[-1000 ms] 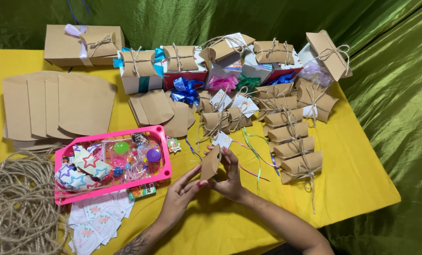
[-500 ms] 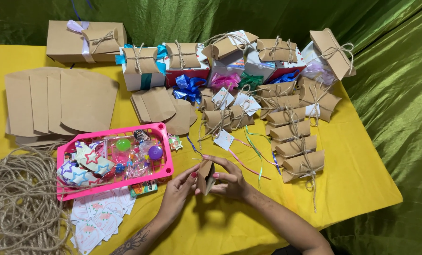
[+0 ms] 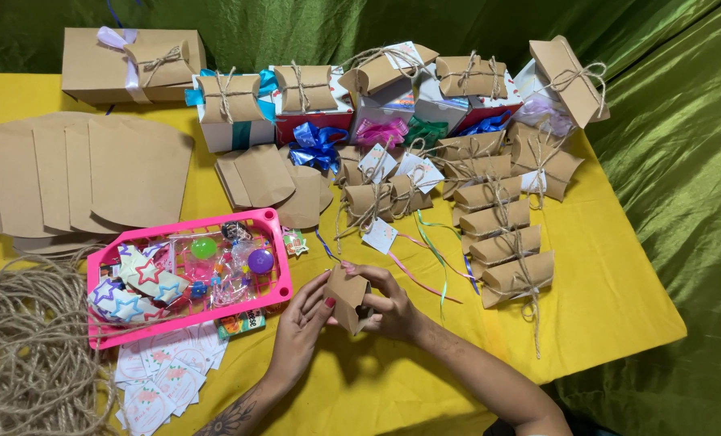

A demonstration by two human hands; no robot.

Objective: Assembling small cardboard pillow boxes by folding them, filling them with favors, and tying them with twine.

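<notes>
Both of my hands hold a small brown kraft pillow box above the yellow table, near its front edge. My left hand grips the box's left side with red-nailed fingers. My right hand wraps around its right side, fingers curled over the top. The box is tilted, one end pointing toward me. A pink plastic basket with small toys and star-patterned items lies just left of my hands.
Finished twine-tied pillow boxes lie stacked at the right. Flat kraft blanks lie at the left, gift boxes with bows along the back. A jute twine pile and printed tags sit front left. Loose ribbons trail nearby.
My hands have turned the small box and closed in around it; it now sits lower and more enclosed between my fingers. The view has shifted slightly.
</notes>
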